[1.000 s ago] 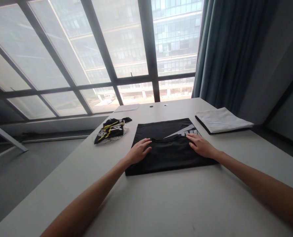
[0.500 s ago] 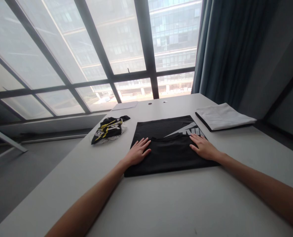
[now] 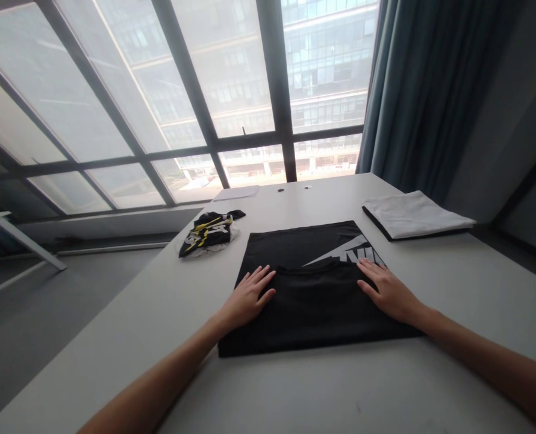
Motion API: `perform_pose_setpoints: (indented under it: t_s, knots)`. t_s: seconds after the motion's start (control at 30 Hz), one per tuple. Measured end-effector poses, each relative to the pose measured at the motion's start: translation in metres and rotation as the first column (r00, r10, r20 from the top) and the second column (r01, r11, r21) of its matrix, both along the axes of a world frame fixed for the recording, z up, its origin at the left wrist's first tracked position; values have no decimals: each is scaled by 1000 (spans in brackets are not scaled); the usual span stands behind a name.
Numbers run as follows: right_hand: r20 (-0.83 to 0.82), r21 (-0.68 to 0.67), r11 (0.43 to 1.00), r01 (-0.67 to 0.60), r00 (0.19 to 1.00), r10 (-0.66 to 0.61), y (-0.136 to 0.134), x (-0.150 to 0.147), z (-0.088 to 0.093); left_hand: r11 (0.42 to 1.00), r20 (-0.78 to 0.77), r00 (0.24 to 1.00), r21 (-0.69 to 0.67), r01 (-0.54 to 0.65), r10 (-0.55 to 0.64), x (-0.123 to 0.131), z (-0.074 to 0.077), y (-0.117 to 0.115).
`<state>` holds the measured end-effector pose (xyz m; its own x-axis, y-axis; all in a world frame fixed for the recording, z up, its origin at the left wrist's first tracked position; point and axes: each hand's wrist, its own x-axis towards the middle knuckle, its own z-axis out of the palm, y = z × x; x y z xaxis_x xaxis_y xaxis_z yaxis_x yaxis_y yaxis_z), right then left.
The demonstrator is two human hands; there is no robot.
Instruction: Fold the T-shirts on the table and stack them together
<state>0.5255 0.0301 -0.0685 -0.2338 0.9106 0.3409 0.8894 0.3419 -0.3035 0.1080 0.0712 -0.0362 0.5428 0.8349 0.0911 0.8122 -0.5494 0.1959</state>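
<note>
A black T-shirt (image 3: 313,307) lies folded into a rough rectangle on the white table. Its neckline edge runs across the middle, and a grey and white print shows at the upper right. My left hand (image 3: 246,296) rests flat on the shirt's left side, fingers spread. On the right side, my right hand (image 3: 389,290) lies flat with its fingertips over the print's edge. Neither hand grips the cloth. The shirt's lower edge is straight and faces me.
A crumpled black, yellow and white garment (image 3: 211,234) lies to the left on the white table (image 3: 295,392). Folded white and black cloth (image 3: 419,214) sits at the right. Paper (image 3: 236,193) lies near the far edge. Beyond are windows and a blue curtain (image 3: 403,90).
The shirt, with both hands flat on it, is now nearer to me and looks larger. The view has also shifted slightly, moving the surroundings to the right.
</note>
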Motion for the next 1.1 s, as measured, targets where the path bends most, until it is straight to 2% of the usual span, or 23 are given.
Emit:
perform_pose_setpoints:
  t_s: [0.13, 0.2, 0.3, 0.43, 0.57, 0.7, 0.8, 0.9, 0.97, 1.1]
  knots:
    - [-25, 45, 997, -57, 998, 58, 3, 7, 9, 997, 54, 998, 70, 26, -29, 8, 7, -3]
    - [2, 10, 996, -92, 996, 92, 5, 10, 8, 997, 34, 997, 39, 69, -71, 11, 5, -5]
    - [53, -67, 995, -67, 996, 71, 8, 13, 2, 995, -30, 995, -33, 98, -99, 15, 1, -6]
    - [49, -65, 997, -42, 998, 45, 9, 14, -5, 995, -52, 995, -50, 86, -89, 16, -1, -5]
    - [36, -54, 998, -38, 999, 40, 7, 14, -5, 995, -4, 996, -50, 86, -87, 14, 2, -4]
    - [33, -50, 998, -30, 999, 32, 7, 15, -6, 999, 95, 995, 26, 27, -29, 9, 7, 1]
    - [39, -42, 999, -26, 999, 28, 7, 16, -5, 999, 89, 995, 36, 37, -40, 6, 7, 1]
    - [78, -2, 1000, -31, 996, 32, 2, 10, 5, 996, 26, 996, -26, 89, -89, 7, 4, -1]
    - [93, 31, 996, -84, 992, 80, -4, -1, 17, 994, 1, 995, -47, 99, -99, 8, 2, -3]
    - [75, -41, 948, -316, 945, 318, -16, -38, 41, 994, -7, 995, -45, 101, -102, 8, 1, -2]
